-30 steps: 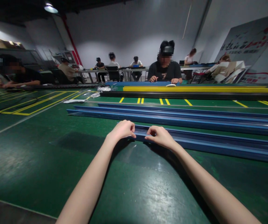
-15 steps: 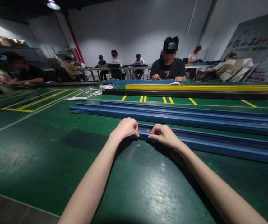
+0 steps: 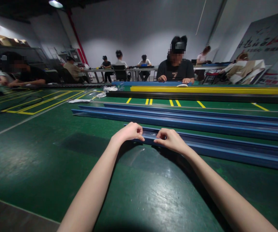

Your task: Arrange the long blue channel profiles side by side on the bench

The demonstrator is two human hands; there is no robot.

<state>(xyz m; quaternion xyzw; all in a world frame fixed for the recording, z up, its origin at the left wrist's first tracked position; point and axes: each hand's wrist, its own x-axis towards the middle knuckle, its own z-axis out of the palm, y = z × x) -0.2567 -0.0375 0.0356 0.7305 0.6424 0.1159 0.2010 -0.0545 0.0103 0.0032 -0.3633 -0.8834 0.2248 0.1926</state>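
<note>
A long blue U-shaped channel lies across the table in front of me, its open side up, running out of view at the right. My left hand is over its left end, fingers curled down and thumb at the near wall. Just to the right, my right hand pinches the same near wall between thumb and curled fingers. A short stretch of channel shows between the hands, with a small shiny clear patch inside it that I cannot make out. Most of the left end is hidden by my left hand.
Two more blue channels lie behind, then a black rail and a yellow rail. Clear plastic wrap sits at the back. A person works across the green table; several others sit farther off.
My left wrist has shifted slightly left, uncovering a bit of the channel's far edge. The right hand and the channels look unmoved.
</note>
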